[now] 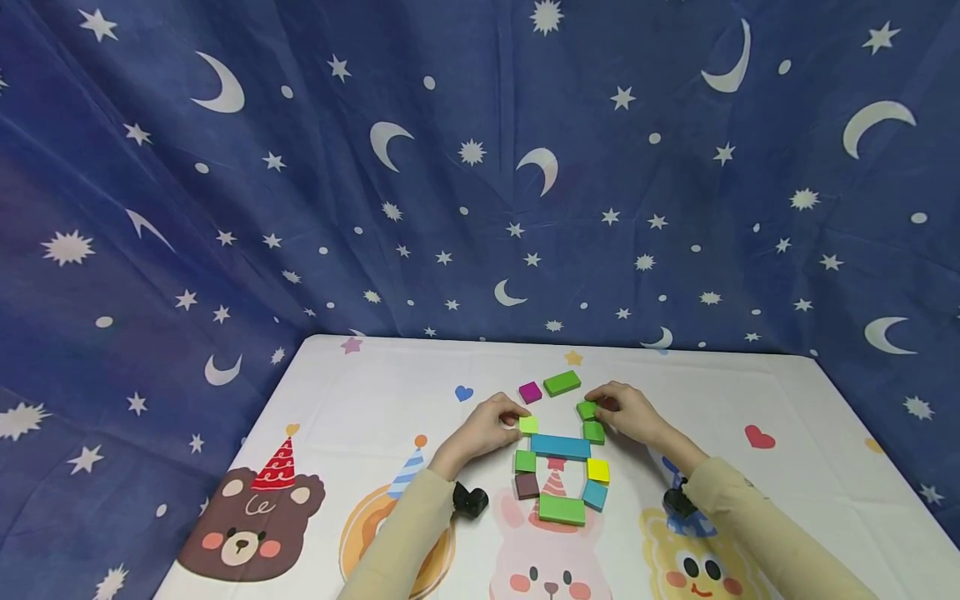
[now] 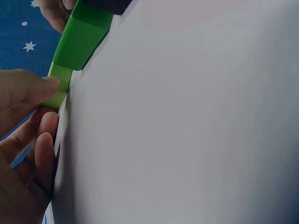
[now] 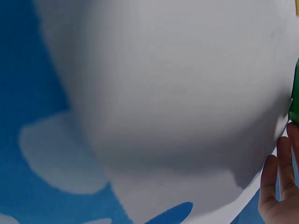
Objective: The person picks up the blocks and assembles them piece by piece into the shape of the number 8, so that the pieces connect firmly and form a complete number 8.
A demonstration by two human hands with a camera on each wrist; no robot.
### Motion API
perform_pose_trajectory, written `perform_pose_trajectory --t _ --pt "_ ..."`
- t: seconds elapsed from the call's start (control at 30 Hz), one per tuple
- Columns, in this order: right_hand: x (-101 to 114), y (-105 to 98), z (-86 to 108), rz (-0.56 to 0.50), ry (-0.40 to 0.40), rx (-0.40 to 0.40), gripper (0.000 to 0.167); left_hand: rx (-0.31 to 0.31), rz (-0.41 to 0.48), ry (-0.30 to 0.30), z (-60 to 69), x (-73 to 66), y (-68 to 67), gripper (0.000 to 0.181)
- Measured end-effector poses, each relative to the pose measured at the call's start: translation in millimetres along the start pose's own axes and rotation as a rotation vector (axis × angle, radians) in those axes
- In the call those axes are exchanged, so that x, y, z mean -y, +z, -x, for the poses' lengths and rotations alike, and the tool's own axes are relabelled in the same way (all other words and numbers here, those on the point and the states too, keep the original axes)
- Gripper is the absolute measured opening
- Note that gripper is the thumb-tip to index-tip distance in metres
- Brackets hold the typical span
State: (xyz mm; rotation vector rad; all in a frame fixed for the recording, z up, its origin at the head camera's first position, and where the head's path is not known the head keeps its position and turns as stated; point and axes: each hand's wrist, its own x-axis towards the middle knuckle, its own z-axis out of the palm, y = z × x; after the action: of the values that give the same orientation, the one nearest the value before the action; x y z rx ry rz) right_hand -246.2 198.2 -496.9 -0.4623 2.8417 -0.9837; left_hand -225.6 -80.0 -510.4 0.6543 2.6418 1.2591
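Observation:
In the head view my left hand (image 1: 489,427) pinches a lime-green block (image 1: 528,425) between thumb and fingers at the upper left of a ring of blocks. Seen from the left wrist, the thumb lies on that lime block (image 2: 58,99), close to a darker green block (image 2: 83,37). Across the ring, my right hand (image 1: 630,412) grips a small green block (image 1: 587,410), just behind another green block (image 1: 593,432). A long blue block (image 1: 560,447) lies between the two sides. The right wrist view catches only some right fingers (image 3: 279,175) beside a green block (image 3: 294,111).
A magenta block (image 1: 530,392) and a long green block (image 1: 562,383) lie behind the ring. Nearer are a green block (image 1: 525,462), brown block (image 1: 527,486), yellow block (image 1: 597,471), blue block (image 1: 595,496) and wide green block (image 1: 562,510). The white tablecloth (image 1: 360,408) has cartoon prints.

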Motion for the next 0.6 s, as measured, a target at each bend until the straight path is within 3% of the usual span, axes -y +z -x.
perform_pose_trajectory --t 0.6 --pt "0.4 1.2 0.8 0.000 -0.007 0.000 0.026 0.003 0.008 0.002 -0.9 2.0 0.2 0.031"
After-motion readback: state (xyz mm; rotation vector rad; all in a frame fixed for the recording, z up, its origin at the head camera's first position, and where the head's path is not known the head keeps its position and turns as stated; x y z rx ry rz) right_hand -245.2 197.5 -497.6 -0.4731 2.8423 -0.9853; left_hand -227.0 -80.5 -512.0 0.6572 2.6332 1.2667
